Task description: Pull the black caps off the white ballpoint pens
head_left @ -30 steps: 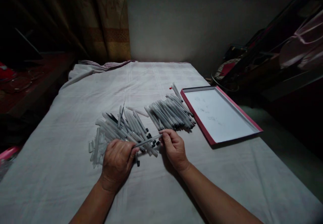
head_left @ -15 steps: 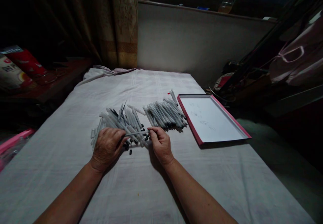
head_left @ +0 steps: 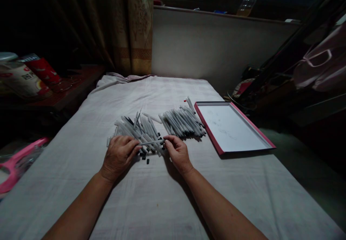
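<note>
A slim pen [head_left: 151, 142] stretches level between my two hands, just above the near side of a loose pile. My left hand [head_left: 119, 156] pinches its left end; my right hand [head_left: 178, 153] grips the right end between thumb and forefinger. Beneath and behind them lies a jumbled heap of clear pen barrels [head_left: 127, 126], with a few dark slim pieces among them. Small black pieces [head_left: 147, 161], like plugs or caps, are scattered at the heap's near edge. Right of it, a tidier row of pens [head_left: 183, 122] has its black ends toward me.
A shallow box lid with a red rim [head_left: 216, 144] lies at the right of the cloth-covered table [head_left: 162, 204]. A small red piece [head_left: 185, 101] is behind the row. Packages [head_left: 24, 79] stand on a side table; a pink object [head_left: 16, 168] is at the left.
The whole view has shifted slightly, so everything sits a little further right. Both hands keep hold of the pen in nearly the same pose.
</note>
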Tool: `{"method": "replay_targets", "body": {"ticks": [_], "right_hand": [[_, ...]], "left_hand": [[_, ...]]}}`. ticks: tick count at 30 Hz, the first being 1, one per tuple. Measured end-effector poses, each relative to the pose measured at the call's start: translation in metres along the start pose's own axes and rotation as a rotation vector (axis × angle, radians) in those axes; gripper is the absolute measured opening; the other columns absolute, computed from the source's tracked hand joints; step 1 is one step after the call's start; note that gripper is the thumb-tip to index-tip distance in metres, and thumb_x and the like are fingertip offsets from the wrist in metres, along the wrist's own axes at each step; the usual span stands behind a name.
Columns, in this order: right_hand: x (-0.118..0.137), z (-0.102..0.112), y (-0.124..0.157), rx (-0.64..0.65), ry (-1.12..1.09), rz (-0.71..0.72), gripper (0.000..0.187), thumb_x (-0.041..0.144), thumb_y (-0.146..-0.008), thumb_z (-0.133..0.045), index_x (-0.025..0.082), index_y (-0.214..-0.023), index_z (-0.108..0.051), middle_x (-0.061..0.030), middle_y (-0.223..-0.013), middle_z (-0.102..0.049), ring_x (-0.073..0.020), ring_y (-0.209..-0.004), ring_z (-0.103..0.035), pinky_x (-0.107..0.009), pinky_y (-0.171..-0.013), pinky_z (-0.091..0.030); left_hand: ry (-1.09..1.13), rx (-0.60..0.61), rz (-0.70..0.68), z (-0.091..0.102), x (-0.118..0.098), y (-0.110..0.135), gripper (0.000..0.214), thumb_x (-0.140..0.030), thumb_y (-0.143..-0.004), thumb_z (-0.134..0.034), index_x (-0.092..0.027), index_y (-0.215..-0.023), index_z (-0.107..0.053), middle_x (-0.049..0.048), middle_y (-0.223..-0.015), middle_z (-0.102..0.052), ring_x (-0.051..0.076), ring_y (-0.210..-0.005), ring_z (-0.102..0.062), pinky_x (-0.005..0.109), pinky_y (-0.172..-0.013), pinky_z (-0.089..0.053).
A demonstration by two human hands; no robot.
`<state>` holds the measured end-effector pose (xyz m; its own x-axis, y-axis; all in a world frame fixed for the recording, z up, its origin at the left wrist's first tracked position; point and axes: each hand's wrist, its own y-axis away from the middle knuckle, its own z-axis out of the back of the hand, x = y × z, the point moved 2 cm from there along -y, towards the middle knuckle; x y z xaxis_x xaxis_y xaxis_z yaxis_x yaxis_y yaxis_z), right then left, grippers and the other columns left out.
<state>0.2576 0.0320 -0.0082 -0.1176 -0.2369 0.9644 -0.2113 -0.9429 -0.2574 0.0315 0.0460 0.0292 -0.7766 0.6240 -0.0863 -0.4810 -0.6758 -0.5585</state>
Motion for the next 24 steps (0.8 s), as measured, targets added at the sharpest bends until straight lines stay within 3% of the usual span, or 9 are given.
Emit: {"method": "replay_targets", "body": {"ticks": [7, 13, 20, 24], "right_hand": [[0.003, -0.002, 0.0, 0.013, 0.038, 0.017, 0.02, 0.033, -0.084, -0.059, 0.02, -0.09, -0.073, -0.0043, -0.079, -0.071, -0.0177, -0.072, -0.064, -0.027, -0.063, -0.052], [0.011, -0.003, 0.002, 0.061, 0.073, 0.069, 0.018, 0.029, -0.085, -0.059, 0.02, -0.089, -0.074, -0.0044, -0.081, -0.072, -0.0177, -0.072, -0.065, -0.028, -0.067, -0.052], [0.008, -0.003, 0.003, 0.061, 0.047, 0.008, 0.019, 0.03, -0.084, -0.06, 0.02, -0.09, -0.075, -0.004, -0.081, -0.072, -0.0188, -0.078, -0.066, -0.029, -0.069, -0.052], [0.009, -0.002, 0.003, 0.048, 0.051, -0.002, 0.019, 0.03, -0.085, -0.06, 0.02, -0.09, -0.074, -0.004, -0.08, -0.071, -0.0191, -0.078, -0.066, -0.029, -0.068, -0.052]], "left_hand": [[0.036, -0.05, -0.029, 0.002, 0.002, 0.007, 0.03, -0.045, -0.098, -0.05, -0.02, -0.098, -0.066, 0.005, -0.081, -0.07, 0.022, -0.077, -0.062, 0.036, -0.078, -0.046], [0.018, -0.019, -0.046, 0.009, 0.005, 0.012, 0.03, -0.041, -0.101, -0.044, -0.022, -0.092, -0.067, 0.0033, -0.081, -0.07, 0.02, -0.075, -0.062, 0.033, -0.075, -0.045], [0.056, -0.14, -0.062, 0.011, 0.003, 0.013, 0.026, -0.043, -0.099, -0.051, -0.019, -0.102, -0.061, 0.0034, -0.083, -0.07, 0.019, -0.075, -0.064, 0.031, -0.072, -0.047], [0.102, -0.066, -0.057, 0.011, 0.002, 0.012, 0.023, -0.037, -0.101, -0.048, -0.021, -0.095, -0.063, 0.0022, -0.081, -0.068, 0.018, -0.074, -0.063, 0.03, -0.071, -0.047]]}}
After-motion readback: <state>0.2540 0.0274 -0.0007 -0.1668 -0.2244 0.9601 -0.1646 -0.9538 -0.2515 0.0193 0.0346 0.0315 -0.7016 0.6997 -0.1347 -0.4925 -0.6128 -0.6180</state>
